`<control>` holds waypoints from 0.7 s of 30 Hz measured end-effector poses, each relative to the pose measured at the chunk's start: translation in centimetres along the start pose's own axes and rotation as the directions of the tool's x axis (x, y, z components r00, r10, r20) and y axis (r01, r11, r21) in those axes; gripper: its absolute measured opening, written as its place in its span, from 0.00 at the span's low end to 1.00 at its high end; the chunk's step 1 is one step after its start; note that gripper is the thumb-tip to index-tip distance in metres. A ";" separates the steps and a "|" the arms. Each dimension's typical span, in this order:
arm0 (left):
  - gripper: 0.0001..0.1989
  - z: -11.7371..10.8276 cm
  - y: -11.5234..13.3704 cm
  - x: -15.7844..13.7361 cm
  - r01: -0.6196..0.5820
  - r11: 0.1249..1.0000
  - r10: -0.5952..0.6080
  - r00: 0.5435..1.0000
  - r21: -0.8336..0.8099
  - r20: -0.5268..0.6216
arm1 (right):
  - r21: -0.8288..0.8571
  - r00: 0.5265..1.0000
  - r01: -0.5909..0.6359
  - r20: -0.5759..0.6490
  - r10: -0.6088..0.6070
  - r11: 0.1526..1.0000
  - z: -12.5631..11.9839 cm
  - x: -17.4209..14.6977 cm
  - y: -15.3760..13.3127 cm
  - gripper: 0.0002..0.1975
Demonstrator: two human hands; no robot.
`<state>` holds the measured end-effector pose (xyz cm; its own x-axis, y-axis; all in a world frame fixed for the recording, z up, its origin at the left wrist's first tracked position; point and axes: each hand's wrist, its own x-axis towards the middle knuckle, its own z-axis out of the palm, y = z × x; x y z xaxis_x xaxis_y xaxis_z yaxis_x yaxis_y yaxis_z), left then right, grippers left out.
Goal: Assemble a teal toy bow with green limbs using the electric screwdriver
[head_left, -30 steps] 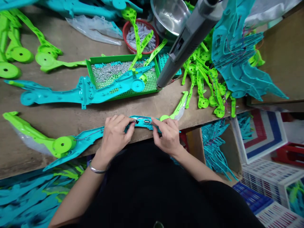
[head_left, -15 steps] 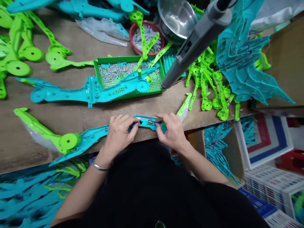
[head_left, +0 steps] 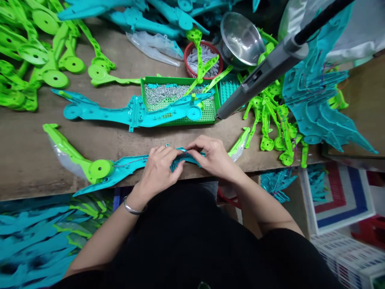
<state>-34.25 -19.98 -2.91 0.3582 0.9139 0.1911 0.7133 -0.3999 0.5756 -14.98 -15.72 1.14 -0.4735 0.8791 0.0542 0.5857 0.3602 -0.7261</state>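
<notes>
Blue frame (head_left: 136, 165) at desk (head_left: 120, 140) front edge; left hand (head_left: 164, 166) half-curled over it, right hand (head_left: 209, 155) nearly pinched, grips unclear. Steady frame, keep wire (head_left: 128, 163) lying flat.

A flat brown surface (head_left: 27, 152) carries a rectangular green plastic tray (head_left: 209, 114), a round red plastic basket (head_left: 189, 71) and, at its edge, a long turquoise-and-lime plastic piece (head_left: 128, 167).

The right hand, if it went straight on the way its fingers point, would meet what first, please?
Most likely the right hand would meet the fingertips of the left hand, over the blue part; depth is unclear, so it might pass just above them.
</notes>
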 end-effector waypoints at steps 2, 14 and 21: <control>0.11 0.4 0.2 -0.3 0.007 1.000 -0.006 0.998 0.012 -0.065 | -0.009 1.000 0.019 0.005 -0.019 1.000 -0.2 0.2 0.4 0.06; 0.08 2.2 0.1 -1.3 -0.034 0.995 0.058 0.965 0.098 -0.255 | -0.430 0.966 0.211 0.228 -0.120 0.878 0.4 0.2 1.6 0.12; 0.10 1.3 0.1 -1.3 -0.050 0.976 0.085 0.983 0.211 -0.161 | -0.382 0.929 0.365 0.214 -0.303 0.849 0.9 0.3 2.2 0.14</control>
<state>-33.88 -21.31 -4.10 0.3164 0.8757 0.3648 0.8051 -0.4513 0.3849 -14.39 -14.90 -1.06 -0.7579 0.6406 0.1234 0.5758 0.7459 -0.3348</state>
